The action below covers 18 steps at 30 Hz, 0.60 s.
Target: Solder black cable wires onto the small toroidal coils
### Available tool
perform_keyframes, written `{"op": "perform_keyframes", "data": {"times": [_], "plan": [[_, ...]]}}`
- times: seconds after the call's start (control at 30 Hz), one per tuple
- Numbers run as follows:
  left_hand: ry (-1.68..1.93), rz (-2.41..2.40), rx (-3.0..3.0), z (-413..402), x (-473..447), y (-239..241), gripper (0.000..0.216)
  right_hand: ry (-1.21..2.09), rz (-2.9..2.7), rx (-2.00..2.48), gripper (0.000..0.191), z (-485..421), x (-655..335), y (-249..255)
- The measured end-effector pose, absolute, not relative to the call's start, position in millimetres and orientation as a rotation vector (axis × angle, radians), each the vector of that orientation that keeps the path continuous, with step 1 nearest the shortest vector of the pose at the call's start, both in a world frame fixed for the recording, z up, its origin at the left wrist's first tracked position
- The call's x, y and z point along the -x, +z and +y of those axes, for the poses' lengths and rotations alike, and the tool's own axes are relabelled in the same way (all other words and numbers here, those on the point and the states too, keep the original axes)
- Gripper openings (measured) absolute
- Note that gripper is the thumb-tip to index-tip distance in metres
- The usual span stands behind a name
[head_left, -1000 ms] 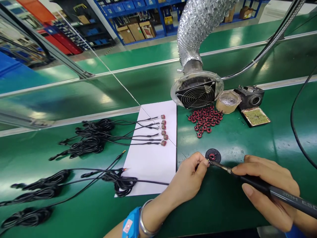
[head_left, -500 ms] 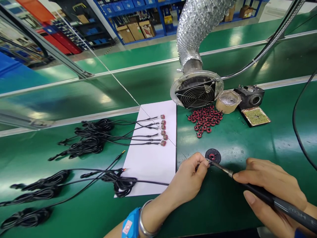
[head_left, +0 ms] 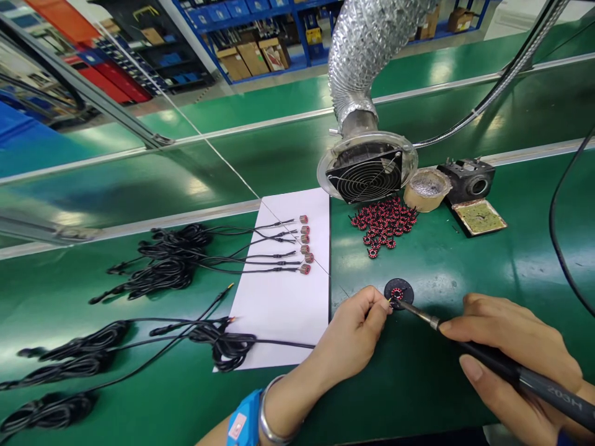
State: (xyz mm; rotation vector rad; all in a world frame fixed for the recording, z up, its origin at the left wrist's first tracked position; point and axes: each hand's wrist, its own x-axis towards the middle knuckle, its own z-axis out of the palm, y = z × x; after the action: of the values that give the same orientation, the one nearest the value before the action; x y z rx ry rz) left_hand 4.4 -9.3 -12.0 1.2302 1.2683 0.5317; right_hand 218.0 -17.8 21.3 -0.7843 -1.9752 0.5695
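My right hand (head_left: 515, 359) is closed around the black handle of a soldering iron (head_left: 493, 362). The iron's tip reaches a small red-and-black ring part (head_left: 396, 293) lying on a round black disc (head_left: 405, 301). At the disc's left edge my left hand (head_left: 357, 328) pinches a thin cable end, with a yellowish wire showing at its fingertips. The cable (head_left: 283, 342) runs from a coil at the left and passes behind my left wrist. Whether the tip touches the wire is too small to tell.
A pile of red-and-black ring parts (head_left: 383, 223) lies beneath a fume extractor fan (head_left: 367, 176). Behind them stand a tape roll (head_left: 426, 189), an iron holder (head_left: 469, 179) and a sponge tray (head_left: 480, 217). White paper (head_left: 283, 303) bears several wired parts; coiled black cables (head_left: 171, 254) lie left.
The iron's tip has shifted slightly left against the ring part, and a yellowish wire now shows at my left fingertips. The whole view has moved very slightly.
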Motion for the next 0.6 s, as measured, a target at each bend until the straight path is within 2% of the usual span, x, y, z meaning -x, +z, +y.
{"op": "perform_keyframes", "data": {"times": [0.6], "plan": [[0.551, 1.245, -1.106, -8.1, -6.6, -9.7, 0.031, 0.473, -2.097, 0.74, 0.03, -16.9, -213.7, 13.9]]}}
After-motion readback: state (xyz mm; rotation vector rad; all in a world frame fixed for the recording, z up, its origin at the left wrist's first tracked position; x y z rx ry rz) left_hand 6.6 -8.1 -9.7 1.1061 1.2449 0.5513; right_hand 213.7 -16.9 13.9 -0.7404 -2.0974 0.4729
